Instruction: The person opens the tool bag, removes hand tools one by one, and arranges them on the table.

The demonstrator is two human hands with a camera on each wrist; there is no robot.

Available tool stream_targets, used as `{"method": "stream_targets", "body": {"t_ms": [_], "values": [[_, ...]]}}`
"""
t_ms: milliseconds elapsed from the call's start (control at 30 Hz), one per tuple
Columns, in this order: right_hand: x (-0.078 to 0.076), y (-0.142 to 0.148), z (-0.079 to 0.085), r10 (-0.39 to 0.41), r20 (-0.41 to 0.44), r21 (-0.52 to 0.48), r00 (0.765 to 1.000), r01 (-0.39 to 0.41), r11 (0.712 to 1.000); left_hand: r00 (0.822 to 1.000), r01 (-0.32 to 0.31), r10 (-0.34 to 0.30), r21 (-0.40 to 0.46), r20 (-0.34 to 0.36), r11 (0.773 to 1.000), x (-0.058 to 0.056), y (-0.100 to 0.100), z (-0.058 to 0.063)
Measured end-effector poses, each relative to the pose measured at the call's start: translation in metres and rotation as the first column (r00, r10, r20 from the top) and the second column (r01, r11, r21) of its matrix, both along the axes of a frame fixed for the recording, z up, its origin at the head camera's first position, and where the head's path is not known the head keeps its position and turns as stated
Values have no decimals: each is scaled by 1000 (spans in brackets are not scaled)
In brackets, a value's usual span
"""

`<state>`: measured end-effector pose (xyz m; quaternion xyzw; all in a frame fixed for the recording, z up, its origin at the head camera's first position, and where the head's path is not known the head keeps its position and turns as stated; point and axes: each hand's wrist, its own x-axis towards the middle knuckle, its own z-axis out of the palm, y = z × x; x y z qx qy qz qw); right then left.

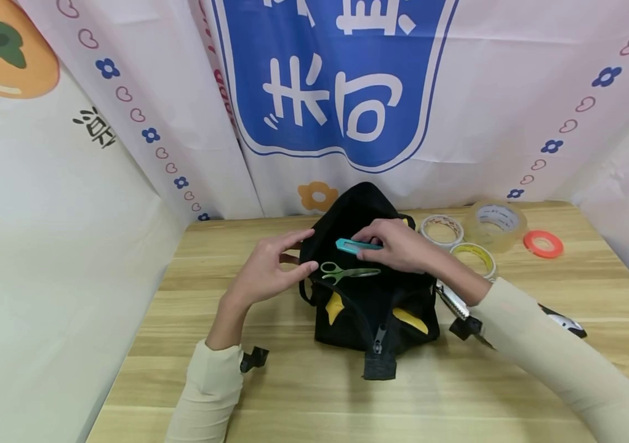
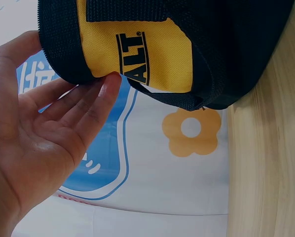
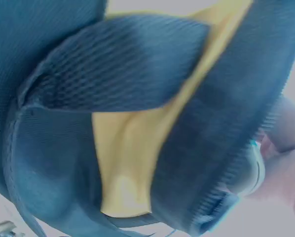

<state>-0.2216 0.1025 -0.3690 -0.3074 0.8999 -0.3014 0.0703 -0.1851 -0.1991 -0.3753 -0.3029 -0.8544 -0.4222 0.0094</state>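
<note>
A black fabric tool bag (image 1: 342,332) with yellow panels lies unzipped on the table, its mouth spread wide. My left hand (image 1: 267,264) holds the bag's left rim, thumb on the inner side and fingers against the outside. The left wrist view shows those fingers at the yellow panel (image 2: 172,54). Between thumb and fingers, my right hand (image 1: 400,243) grips a turquoise utility knife (image 1: 349,246) over the bag's mouth. Green-handled scissors (image 1: 332,271) are in the opening below the knife. Bag fabric (image 3: 118,64) fills most of the right wrist view, with right fingers (image 3: 285,163) at its edge.
Right of the bag are several tape rolls, including a wide clear one (image 1: 477,237) and a red one (image 1: 554,248). A silver metal tool (image 1: 452,299) lies beside the bag, partly behind the right forearm. Farther right is a black-and-silver item (image 1: 566,321). A printed cloth (image 1: 458,123) hangs behind the table.
</note>
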Motion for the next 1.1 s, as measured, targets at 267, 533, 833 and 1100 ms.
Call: {"method": "stream_targets", "body": {"t_ms": [267, 533, 833, 1100], "values": [[28, 32, 21, -5, -18, -41, 1000, 4, 999, 1000, -10, 10, -17, -16, 1000, 0, -1, 0], [44, 71, 24, -101, 13, -61, 995, 102, 993, 1000, -17, 16, -25, -18, 1000, 1, 0, 0], [50, 125, 5, -168, -15, -54, 986, 167, 984, 1000, -15, 15, -20, -8, 1000, 0, 0, 0], [56, 176, -14, -271, -77, -70, 960, 266, 961, 1000, -21, 20, -21, -8, 1000, 1, 0, 1]]}}
